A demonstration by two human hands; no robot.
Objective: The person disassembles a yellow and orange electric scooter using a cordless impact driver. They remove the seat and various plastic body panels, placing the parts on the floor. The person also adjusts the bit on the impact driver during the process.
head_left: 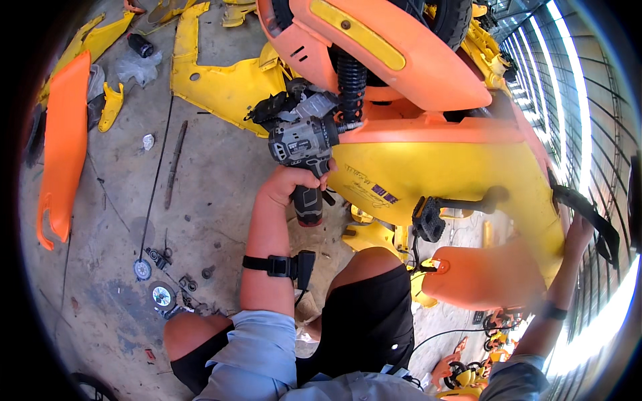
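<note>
My left hand (294,184) is wrapped round the grip of a grey-and-black cordless impact driver (297,144). The driver's bit points right, close to the orange upper edge of a large yellow-and-orange bike body (455,170). Just above the bit is a black coil spring (351,83), below an orange fender (401,73). A black pedal (429,220) on its crank sticks out from the yellow side. Far to the right, my right hand (579,234) is at the end of the body beside a curved black part (592,217); its fingers are mostly hidden.
A long orange panel (63,144) and a yellow panel (217,90) lie on the concrete floor at left and top. Nearer are a small wheel (162,294), loose metal parts, a stick (175,164) and cables. A tyre (451,23) rises at the top; more bike parts lie lower right.
</note>
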